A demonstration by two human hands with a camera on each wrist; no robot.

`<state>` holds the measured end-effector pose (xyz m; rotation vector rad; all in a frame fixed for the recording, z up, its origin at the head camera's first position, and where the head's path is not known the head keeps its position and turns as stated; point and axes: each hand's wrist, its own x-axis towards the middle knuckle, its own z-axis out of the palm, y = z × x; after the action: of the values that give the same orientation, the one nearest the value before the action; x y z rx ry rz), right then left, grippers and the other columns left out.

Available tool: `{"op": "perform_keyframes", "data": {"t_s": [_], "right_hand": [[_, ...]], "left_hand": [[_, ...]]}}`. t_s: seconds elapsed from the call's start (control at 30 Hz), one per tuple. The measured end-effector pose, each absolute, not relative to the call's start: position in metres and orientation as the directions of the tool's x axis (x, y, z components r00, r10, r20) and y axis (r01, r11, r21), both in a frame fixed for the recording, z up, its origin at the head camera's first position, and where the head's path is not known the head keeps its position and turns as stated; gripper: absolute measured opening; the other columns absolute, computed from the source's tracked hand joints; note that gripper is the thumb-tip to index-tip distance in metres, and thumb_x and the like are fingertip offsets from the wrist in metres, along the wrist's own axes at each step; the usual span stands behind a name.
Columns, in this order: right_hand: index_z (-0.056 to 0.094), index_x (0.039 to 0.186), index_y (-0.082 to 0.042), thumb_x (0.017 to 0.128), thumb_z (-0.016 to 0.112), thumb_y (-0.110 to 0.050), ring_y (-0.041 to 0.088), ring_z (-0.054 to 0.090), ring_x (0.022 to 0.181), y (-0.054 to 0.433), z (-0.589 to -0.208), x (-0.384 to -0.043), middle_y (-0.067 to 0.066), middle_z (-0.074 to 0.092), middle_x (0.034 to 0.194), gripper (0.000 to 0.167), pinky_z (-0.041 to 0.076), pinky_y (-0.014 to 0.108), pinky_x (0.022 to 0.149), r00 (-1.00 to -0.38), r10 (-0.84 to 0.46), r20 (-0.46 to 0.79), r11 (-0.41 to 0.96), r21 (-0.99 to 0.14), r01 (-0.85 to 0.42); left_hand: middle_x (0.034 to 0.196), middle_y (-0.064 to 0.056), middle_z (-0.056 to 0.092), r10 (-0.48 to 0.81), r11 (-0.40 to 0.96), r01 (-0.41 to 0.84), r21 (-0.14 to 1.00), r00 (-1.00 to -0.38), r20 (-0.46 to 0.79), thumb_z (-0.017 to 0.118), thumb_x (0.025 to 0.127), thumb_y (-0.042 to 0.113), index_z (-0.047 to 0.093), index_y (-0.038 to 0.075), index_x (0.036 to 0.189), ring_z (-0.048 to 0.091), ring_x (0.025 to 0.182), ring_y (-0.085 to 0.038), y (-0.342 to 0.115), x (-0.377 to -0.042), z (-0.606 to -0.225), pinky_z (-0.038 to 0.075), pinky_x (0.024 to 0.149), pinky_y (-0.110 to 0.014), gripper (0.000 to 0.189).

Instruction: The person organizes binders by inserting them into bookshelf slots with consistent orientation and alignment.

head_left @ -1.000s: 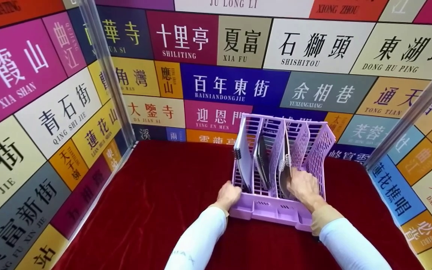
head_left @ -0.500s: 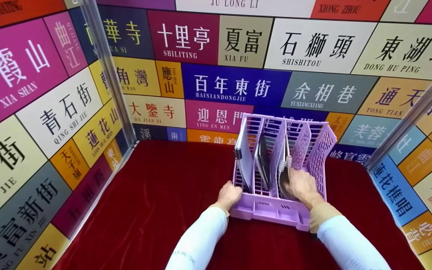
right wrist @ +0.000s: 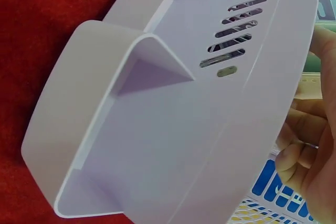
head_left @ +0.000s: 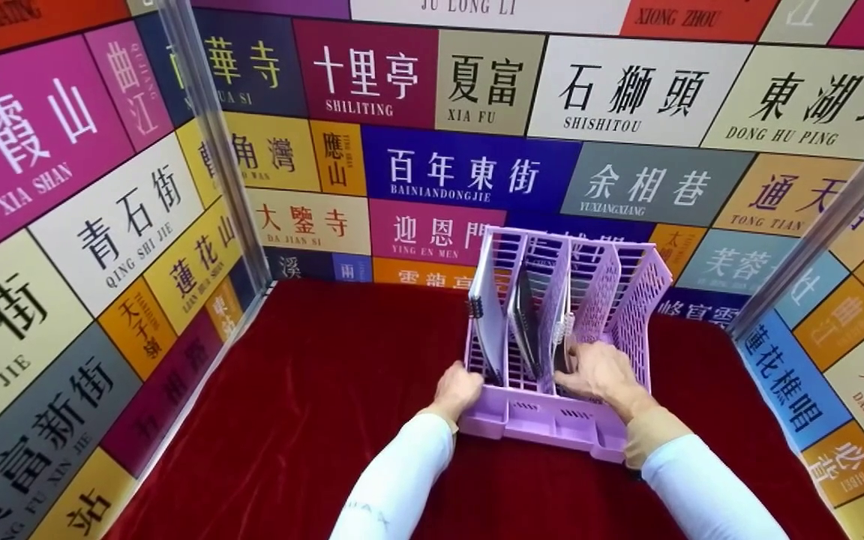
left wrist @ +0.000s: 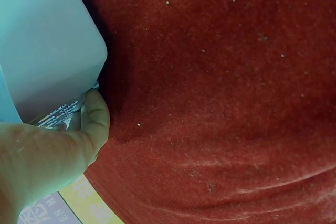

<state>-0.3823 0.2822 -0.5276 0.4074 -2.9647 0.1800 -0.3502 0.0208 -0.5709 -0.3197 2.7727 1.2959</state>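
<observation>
A purple file organizer (head_left: 544, 420) with upright slatted dividers stands on the cloth. My left hand (head_left: 460, 386) grips its left front corner; the left wrist view shows the fingers bent round the organizer's edge (left wrist: 52, 40). In the third compartment from the left is a spiral notebook (head_left: 562, 352), standing upright. My right hand (head_left: 603, 371) reaches into the front of that compartment and holds the notebook's near edge. The right wrist view shows curled fingers (right wrist: 299, 124) behind the organizer's front panel (right wrist: 178, 114), which hides most of the notebook.
A spiral-bound notebook (head_left: 486, 322) stands in the leftmost compartment, and a dark notebook (head_left: 526, 322) leans in the second. Dark red velvet cloth (head_left: 312, 420) covers the table. Colourful sign-printed walls (head_left: 469, 165) rise behind and on both sides.
My right hand has shifted slightly left and deeper at the notebook, which stands a little more upright and further left in its compartment. My left hand and the organizer stay put.
</observation>
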Motion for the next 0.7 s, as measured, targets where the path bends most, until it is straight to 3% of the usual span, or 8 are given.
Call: {"op": "perform_keyframes", "data": {"t_s": [0.13, 0.3, 0.5, 0.7], "right_hand": [[0.049, 0.062, -0.022, 0.069, 0.061, -0.054, 0.018, 0.045, 0.047, 0.284, -0.532, -0.381, -0.004, 0.046, 0.053, 0.036, 0.033, 0.032, 0.037, -0.928, -0.309, 0.21, 0.944, -0.048, -0.325], [0.041, 0.053, -0.023, 0.075, 0.058, -0.05, 0.015, 0.04, 0.042, 0.284, -0.537, -0.379, -0.004, 0.042, 0.047, 0.039, 0.031, 0.032, 0.034, -0.904, -0.361, 0.229, 0.927, -0.021, -0.375], [0.049, 0.061, -0.023, 0.072, 0.061, -0.048, 0.015, 0.043, 0.044, 0.286, -0.534, -0.379, -0.006, 0.044, 0.048, 0.03, 0.033, 0.032, 0.036, -0.906, -0.353, 0.235, 0.926, -0.053, -0.375], [0.059, 0.068, -0.024, 0.072, 0.064, -0.044, 0.014, 0.048, 0.049, 0.283, -0.518, -0.38, -0.008, 0.052, 0.056, 0.021, 0.039, 0.032, 0.042, -0.896, -0.363, 0.257, 0.913, -0.095, -0.397]], "left_hand": [[0.097, -0.006, 0.06, -0.162, 0.62, -0.216, 0.754, -0.976, -0.146, 0.05, 0.076, 0.024, 0.054, 0.006, 0.116, 0.056, 0.091, -0.023, 0.021, -0.35, -0.571, 0.043, 0.081, -0.037, 0.044], [0.108, -0.01, 0.059, -0.159, 0.625, -0.219, 0.749, -0.975, -0.152, 0.049, 0.077, 0.024, 0.05, 0.004, 0.122, 0.054, 0.099, -0.026, 0.022, -0.351, -0.571, 0.041, 0.086, -0.037, 0.049], [0.107, -0.011, 0.059, -0.144, 0.659, -0.198, 0.725, -0.98, -0.136, 0.048, 0.076, 0.024, 0.053, 0.003, 0.117, 0.055, 0.099, -0.027, 0.02, -0.352, -0.569, 0.042, 0.084, -0.037, 0.047], [0.096, -0.009, 0.062, -0.102, 0.757, -0.117, 0.643, -0.993, -0.06, 0.048, 0.077, 0.03, 0.059, 0.008, 0.106, 0.059, 0.089, -0.026, 0.005, -0.36, -0.562, 0.046, 0.075, -0.038, 0.037]]}}
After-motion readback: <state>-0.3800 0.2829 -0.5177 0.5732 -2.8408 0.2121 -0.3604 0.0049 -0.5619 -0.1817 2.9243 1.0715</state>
